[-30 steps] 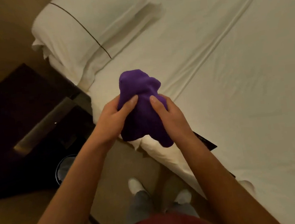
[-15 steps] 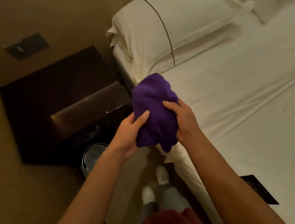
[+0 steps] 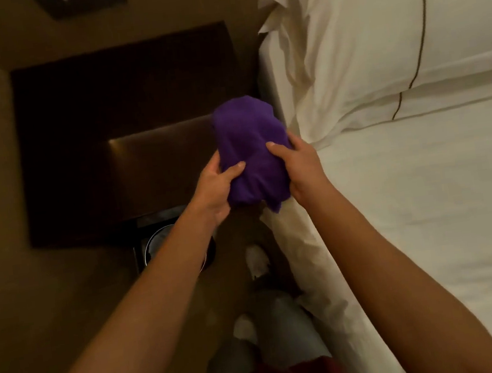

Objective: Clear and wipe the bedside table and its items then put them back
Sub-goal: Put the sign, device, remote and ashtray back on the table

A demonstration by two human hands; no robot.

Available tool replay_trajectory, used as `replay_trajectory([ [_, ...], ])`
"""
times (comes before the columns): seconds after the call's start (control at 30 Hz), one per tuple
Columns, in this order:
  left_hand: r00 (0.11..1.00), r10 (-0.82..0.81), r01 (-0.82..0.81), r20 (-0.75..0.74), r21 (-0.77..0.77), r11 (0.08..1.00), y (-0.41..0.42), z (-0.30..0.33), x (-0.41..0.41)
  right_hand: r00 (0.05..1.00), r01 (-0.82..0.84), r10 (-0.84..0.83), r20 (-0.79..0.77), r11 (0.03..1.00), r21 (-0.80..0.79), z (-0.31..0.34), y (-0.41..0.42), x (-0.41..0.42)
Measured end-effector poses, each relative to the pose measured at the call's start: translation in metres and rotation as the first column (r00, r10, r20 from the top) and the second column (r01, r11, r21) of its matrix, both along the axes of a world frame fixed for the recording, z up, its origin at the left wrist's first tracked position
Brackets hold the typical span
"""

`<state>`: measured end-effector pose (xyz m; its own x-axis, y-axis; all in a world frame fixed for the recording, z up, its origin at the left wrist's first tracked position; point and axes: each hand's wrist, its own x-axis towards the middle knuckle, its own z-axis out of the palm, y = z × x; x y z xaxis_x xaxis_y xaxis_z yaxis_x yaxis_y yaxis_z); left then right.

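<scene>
The bench point(image 3: 156, 172), a dark wooden bedside unit, stands against the wall between the corner of the room and the bed point(image 3: 429, 225), its glossy top catching a band of light along the front part. Held in the air above its right front corner, close to the mattress edge, is a bunched purple cloth point(image 3: 249, 151).

Both hands grip the cloth from opposite sides. The left hand point(image 3: 215, 187) comes up from the lower left on a long, nearly straight bare forearm; its thumb lies across the near face of the cloth, pointing right, and the other fingers wrap round the far side out of sight. The right hand point(image 3: 301, 167) reaches in from the lower right, wrist bent slightly inward; its thumb presses the near face of the cloth pointing left, the remaining fingers curled behind the fabric. The two thumbs sit near each other but apart. A loose tail of cloth hangs below the right palm.

A white pillow point(image 3: 374, 31) with a thin dark piping line lies at the head of the bed, just beside the bench. On the floor below the bench's front edge stands a round bin point(image 3: 156, 247), partly covered by the left forearm. Two feet in pale footwear point(image 3: 255, 261) show on the floor between bench and bed, with light trousers and a dark red garment at the bottom edge. A dark panel point(image 3: 82, 0) sits on the wall above.
</scene>
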<state>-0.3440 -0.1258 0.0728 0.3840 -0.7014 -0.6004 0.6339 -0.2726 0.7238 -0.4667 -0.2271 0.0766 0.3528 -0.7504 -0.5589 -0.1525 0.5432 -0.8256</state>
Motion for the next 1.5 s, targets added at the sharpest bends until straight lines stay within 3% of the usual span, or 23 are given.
replay_trajectory([
  [0.3, 0.996, 0.085, -0.089, 0.032, 0.144, 0.985, -0.035, -0.068, 0.05, 0.997, -0.07, 0.072, -0.041, 0.996, 0.059, -0.068, -0.038, 0.063],
  [0.53, 0.955, -0.074, -0.02, 0.289, 0.309, 0.951, -0.049, -0.092, 0.059, 0.984, -0.104, 0.097, -0.152, 0.994, -0.037, -0.083, -0.049, 0.071],
  [0.73, 0.79, -0.254, 0.005, 0.558, 0.409, 0.912, -0.043, -0.098, 0.059, 0.975, -0.104, 0.093, -0.2, 0.993, -0.048, -0.085, -0.048, 0.075],
  [1.0, 0.713, -0.324, -0.008, 0.622, 0.47, 0.883, -0.042, -0.097, 0.058, 0.969, -0.134, 0.12, -0.217, 0.99, -0.053, -0.082, -0.055, 0.074],
  [1.33, 0.352, -0.482, -0.067, 0.802, 0.536, 0.842, -0.026, -0.081, 0.045, 0.933, -0.225, 0.153, -0.326, 0.954, -0.196, -0.06, -0.054, 0.056],
  [1.5, 0.361, -0.363, -0.122, 0.859, 0.43, 0.895, -0.018, -0.059, 0.037, 0.938, -0.202, 0.084, -0.337, 0.921, -0.332, -0.035, -0.04, 0.031],
])
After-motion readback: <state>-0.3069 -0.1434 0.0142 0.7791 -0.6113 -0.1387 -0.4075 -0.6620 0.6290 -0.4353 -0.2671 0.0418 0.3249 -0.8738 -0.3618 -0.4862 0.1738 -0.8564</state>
